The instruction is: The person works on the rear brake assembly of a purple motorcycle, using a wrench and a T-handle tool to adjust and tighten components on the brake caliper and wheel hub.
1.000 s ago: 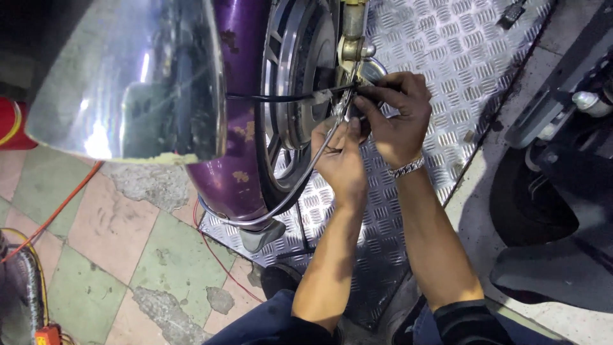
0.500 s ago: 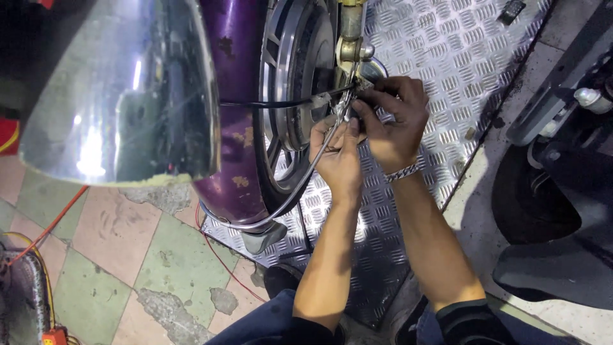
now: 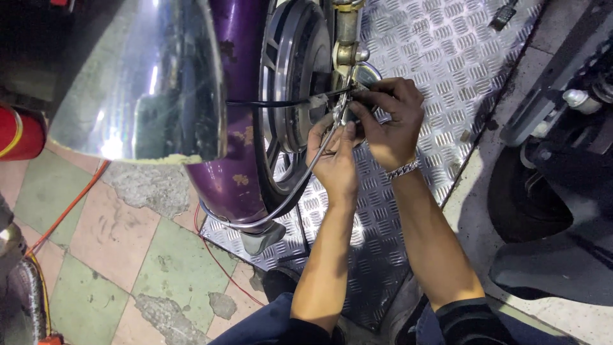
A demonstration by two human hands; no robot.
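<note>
A scooter's front wheel [image 3: 287, 96] with a purple fender [image 3: 236, 128] stands on a diamond-plate ramp [image 3: 434, 57]. My left hand [image 3: 332, 156] pinches a silver cable [image 3: 300, 185] near the axle, at the foot of the fork leg [image 3: 346, 38]. That cable curves down and left under the fender. My right hand [image 3: 386, 121], with a metal bracelet at the wrist, grips the end of a black cable [image 3: 268, 102] at the same spot. Both hands touch each other beside the hub.
A shiny chrome panel [image 3: 140, 76] hangs at upper left. A red cylinder [image 3: 19, 134] sits at the left edge. Red wires [image 3: 70, 204] run over cracked green and pink floor tiles. Another dark scooter [image 3: 555, 191] stands at right.
The camera view shifted slightly; the chrome panel appears lower and more to the left. Both hands stay at the axle with small finger movements on the cables.
</note>
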